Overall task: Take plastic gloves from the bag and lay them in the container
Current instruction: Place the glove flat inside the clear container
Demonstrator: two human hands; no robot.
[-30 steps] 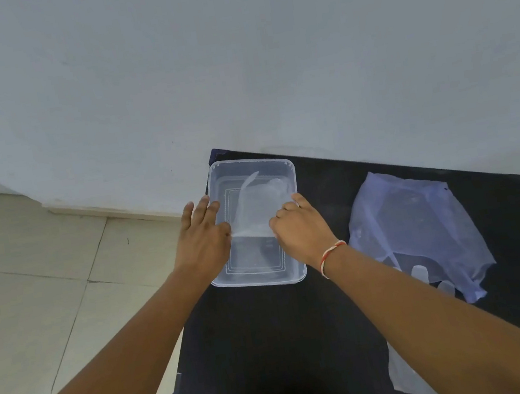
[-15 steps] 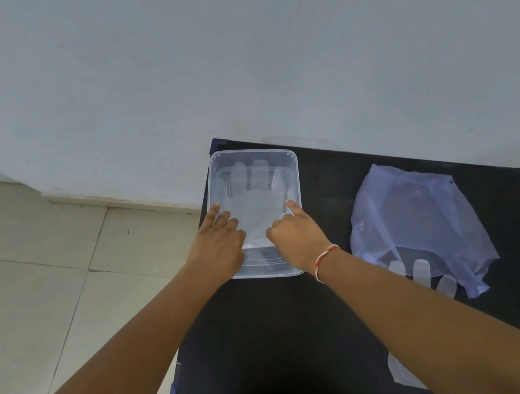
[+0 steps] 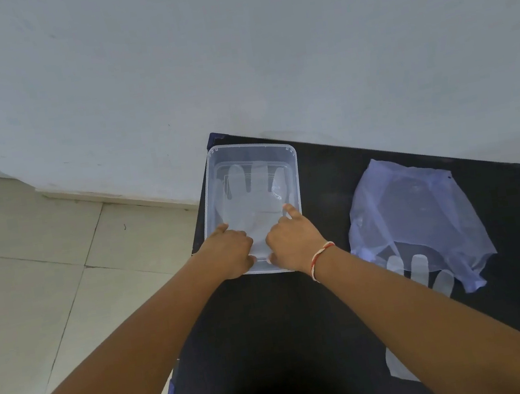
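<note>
A clear plastic glove [image 3: 252,198] lies spread flat inside the see-through container [image 3: 295,171], its fingers pointing toward the wall; both hands press on its cuff end at the container's near edge. The left hand [image 3: 231,251] is curled, knuckles up, fingers tucked down onto the film; whether it pinches the film I cannot tell; the right hand [image 3: 291,239] has its index finger stretched out and pressing the glove near the right wall, the other fingers folded under. Neither hand looks clamped on anything solid.

The risk, as I judge it, is the film clinging to skin; lift the hands quickly and the glove may come up with them or crumple; a flat, slow release would avoid that. The container is light too, and it sits right at the far left corner of the black worktop [image 3: 270,329], its left side on the edge above the tiled floor [image 3: 29,279]; a sideways nudge could tip it off.

To the right, well apart, the bag [image 3: 415,218] lies slack with more glove fingers [image 3: 418,266] poking out of its near mouth; the dark stretch between bag and container is open, giving the right hand plenty of room to cross.
</note>
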